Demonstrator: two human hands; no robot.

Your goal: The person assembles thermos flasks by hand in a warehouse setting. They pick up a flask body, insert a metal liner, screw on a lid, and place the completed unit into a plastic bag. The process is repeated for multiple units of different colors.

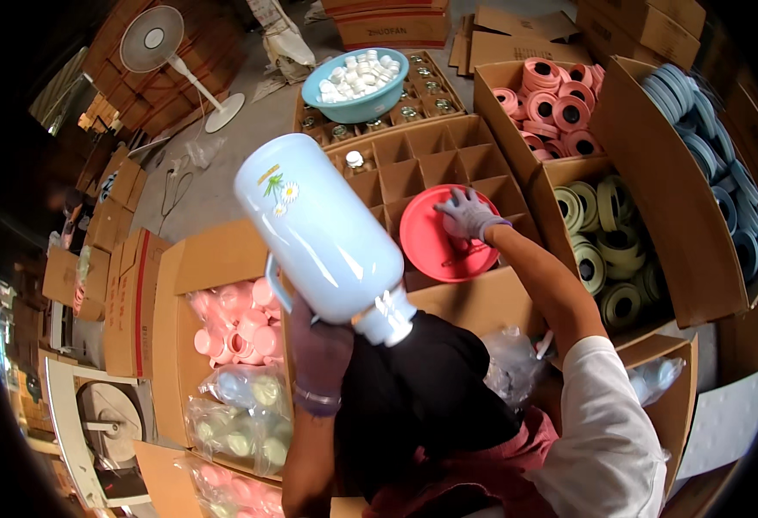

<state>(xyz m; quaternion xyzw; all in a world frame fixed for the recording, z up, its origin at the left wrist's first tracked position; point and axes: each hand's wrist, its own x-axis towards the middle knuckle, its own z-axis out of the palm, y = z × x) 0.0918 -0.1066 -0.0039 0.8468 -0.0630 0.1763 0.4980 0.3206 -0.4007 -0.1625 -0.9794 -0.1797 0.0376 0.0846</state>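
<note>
My left hand (pixel 320 345), in a purple-grey glove, is closed on a light blue vacuum flask (pixel 327 229) printed with daisies. The flask is tilted, its broad end up at the left and its shiny narrow neck down at the right. A curved handle (pixel 277 285) shows along its left side, partly hidden near my fingers. My right hand (pixel 469 214), also gloved, reaches into a red round basin (pixel 422 246) with its fingers spread. Under those fingers is a small pinkish round thing, too covered to name. The basin rests on a divided cardboard carton (pixel 400 181).
A blue basin (pixel 344 108) of white caps sits on a carton of glass bottles. Boxes of pink rings (pixel 560 104), green rings (pixel 621 250) and blue rings (pixel 724 164) stand at the right. Pink plastic parts (pixel 241 328) fill a left box. A fan (pixel 152 39) stands far left.
</note>
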